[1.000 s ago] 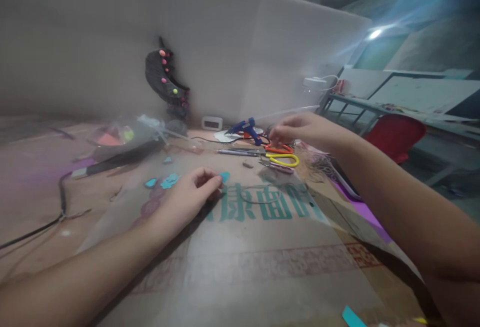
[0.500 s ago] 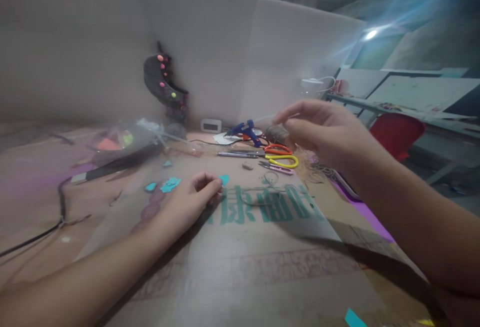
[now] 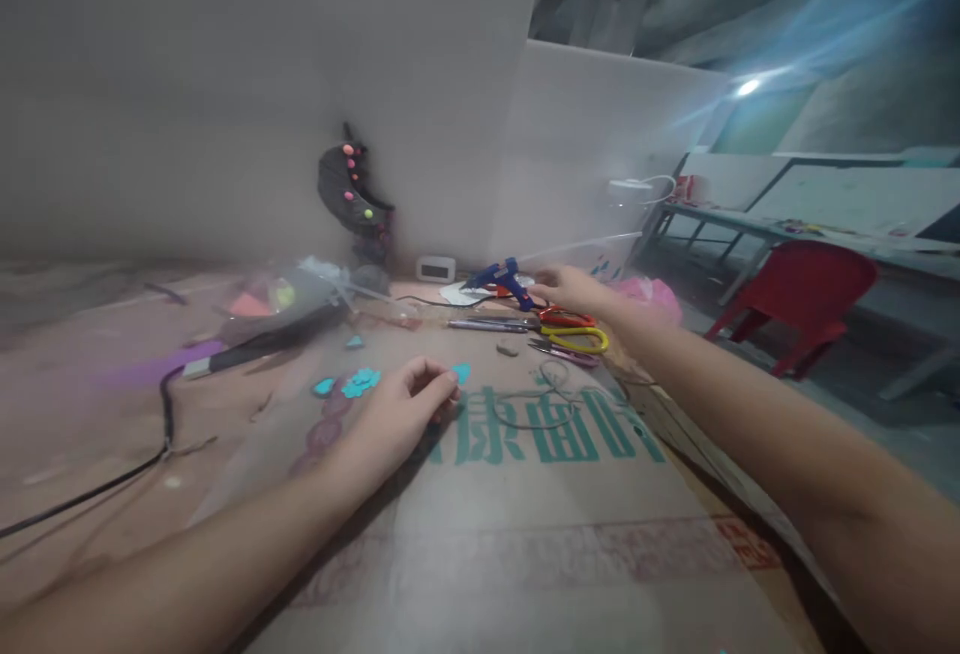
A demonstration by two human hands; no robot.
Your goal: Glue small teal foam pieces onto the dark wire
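Observation:
My left hand (image 3: 420, 399) rests on the printed sheet (image 3: 525, 504), its thumb and fingers pinching a small turquoise cut-out piece (image 3: 461, 372). Left of it lie a turquoise flower-shaped cut-out (image 3: 361, 382) and another small turquoise piece (image 3: 323, 387). My right hand (image 3: 574, 289) reaches to the back of the table, beside the blue glue gun (image 3: 501, 281). Its fingers stretch forward and look apart; their tips are partly hidden by the glue gun, and I see nothing held. Under that forearm are yellow-handled scissors (image 3: 577, 338), red-handled scissors (image 3: 566, 318) and small thread snips (image 3: 564, 352).
Against the pale wall stands a dark crescent ornament (image 3: 349, 189) with coloured balls. A small white digital clock (image 3: 435, 268) sits near it. Plastic bags (image 3: 300, 299) and a black cable (image 3: 165, 424) lie at left. Thin cord (image 3: 536, 424) loops over the sheet. Beyond is a red chair (image 3: 799, 294).
My right hand has moved down and away from me, from above the table to beside the glue gun. My left hand keeps its pinch on the turquoise piece. The view has shifted slightly.

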